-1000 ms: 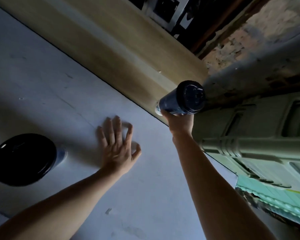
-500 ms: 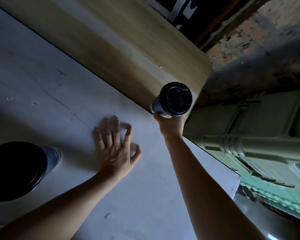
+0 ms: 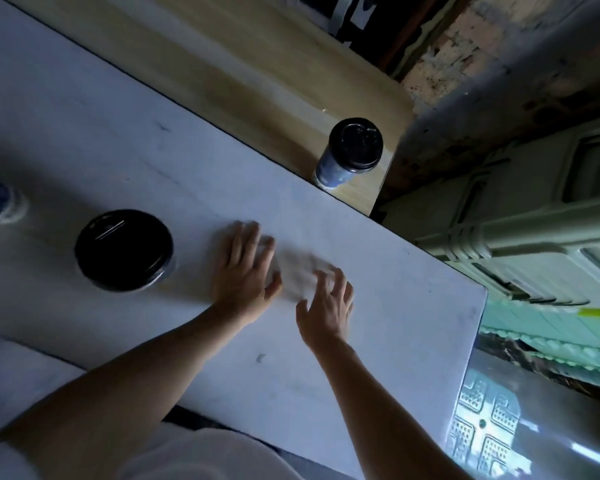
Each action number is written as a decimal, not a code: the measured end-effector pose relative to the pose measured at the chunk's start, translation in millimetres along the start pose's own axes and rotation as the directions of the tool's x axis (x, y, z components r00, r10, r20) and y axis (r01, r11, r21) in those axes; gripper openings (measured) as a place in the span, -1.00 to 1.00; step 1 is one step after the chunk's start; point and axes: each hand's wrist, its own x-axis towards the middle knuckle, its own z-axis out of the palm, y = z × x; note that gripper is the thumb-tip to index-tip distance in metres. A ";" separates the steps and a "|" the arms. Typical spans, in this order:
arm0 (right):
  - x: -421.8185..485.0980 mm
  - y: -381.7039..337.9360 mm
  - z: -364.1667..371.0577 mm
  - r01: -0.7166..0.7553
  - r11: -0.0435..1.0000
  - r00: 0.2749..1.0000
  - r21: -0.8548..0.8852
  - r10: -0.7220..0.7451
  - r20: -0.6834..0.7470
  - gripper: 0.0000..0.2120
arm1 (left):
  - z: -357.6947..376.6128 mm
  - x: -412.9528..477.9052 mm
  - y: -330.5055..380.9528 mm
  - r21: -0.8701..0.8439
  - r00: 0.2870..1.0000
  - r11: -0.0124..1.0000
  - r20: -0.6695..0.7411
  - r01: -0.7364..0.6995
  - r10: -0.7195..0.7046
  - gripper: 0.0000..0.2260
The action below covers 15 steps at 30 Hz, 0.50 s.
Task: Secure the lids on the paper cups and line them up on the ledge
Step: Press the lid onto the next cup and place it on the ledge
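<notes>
- Both hands are empty: the left hand (image 3: pixel 245 275) lies flat on the table (image 3: pixel 84 140), the right hand (image 3: pixel 326 306) hovers with its grip loose and spread.
- Next lidded cup (image 3: pixel 123 251) stands at nine o'clock; press its rim evenly.
- Placed cup (image 3: pixel 349 152) stands on the ledge (image 3: pixel 257 64) at one o'clock; set the next close beside.

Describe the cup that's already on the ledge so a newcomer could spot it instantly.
Find the tan wooden ledge running along the far edge of the white table. Near its right end stands a dark paper cup with a black lid. It is the only cup on the wood; the other lidded cup sits on the white surface.
</notes>
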 end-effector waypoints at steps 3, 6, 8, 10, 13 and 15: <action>-48.5 -6.2 20.8 0.048 0.997 0.998 -0.054 -0.045 0.050 -0.40 | -2.2 -56.2 -19.4 0.060 0.993 0.992 0.044 -0.115 0.113 -0.46; -82.5 -14.6 36.3 0.102 0.992 0.992 -0.072 -0.096 0.078 -0.37 | -14.3 -110.7 -43.0 0.104 0.979 0.976 0.093 -0.190 0.181 -0.47; -104.4 -22.1 47.3 0.138 0.987 0.986 -0.081 -0.129 0.102 -0.38 | -26.1 -145.1 -62.1 0.118 0.978 0.979 0.148 -0.165 0.147 -0.50; -121.1 -32.2 57.6 0.175 0.981 0.980 -0.086 -0.165 0.113 -0.37 | -41.5 -171.0 -82.4 0.135 0.983 0.989 0.181 -0.065 0.040 -0.53; -135.6 -51.7 66.0 0.201 0.976 0.974 -0.082 -0.190 0.127 -0.39 | -65.6 -193.4 -115.5 0.161 0.975 0.982 0.185 0.097 -0.127 -0.53; -138.4 -64.4 66.4 0.214 0.973 0.969 -0.081 -0.201 0.142 -0.43 | -81.6 -198.5 -134.8 0.169 0.959 0.968 0.184 0.184 -0.214 -0.52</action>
